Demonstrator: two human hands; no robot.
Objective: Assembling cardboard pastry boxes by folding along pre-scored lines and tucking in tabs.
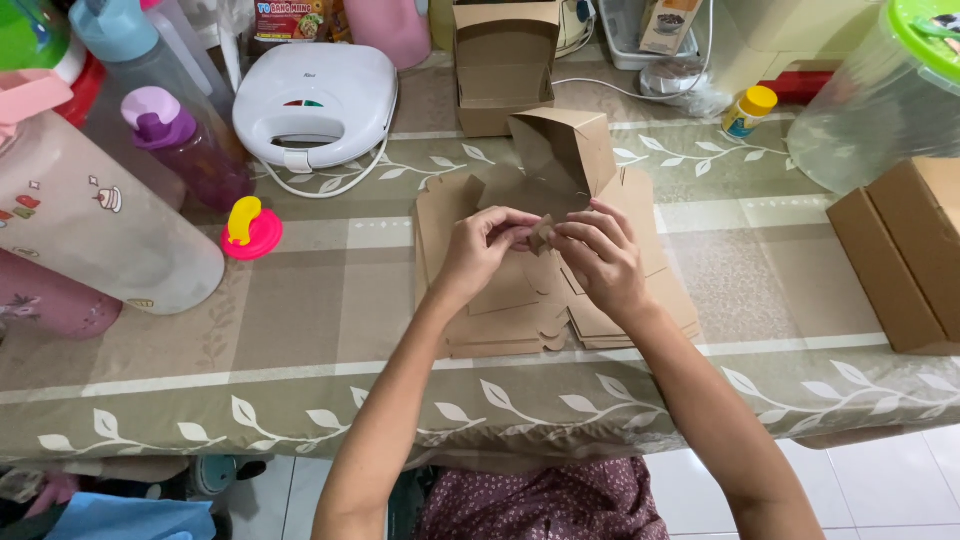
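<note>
My left hand [484, 248] and my right hand [598, 256] meet over the middle of the table, both pinching flaps of a half-folded brown cardboard box [556, 152]. The box's upper part stands tilted just beyond my fingertips. Under my hands lies a stack of flat brown box blanks [505, 325], spread toward the table's near edge. A finished open brown box [503, 70] stands farther back, behind the one I hold.
A white sandwich maker [316, 98] sits back left, with plastic bottles and a large jug [85, 215] at the left edge. A pink-and-yellow cap [250, 232] lies near them. Brown boxes [905, 250] stand at the right, a clear lidded container [880, 100] behind them.
</note>
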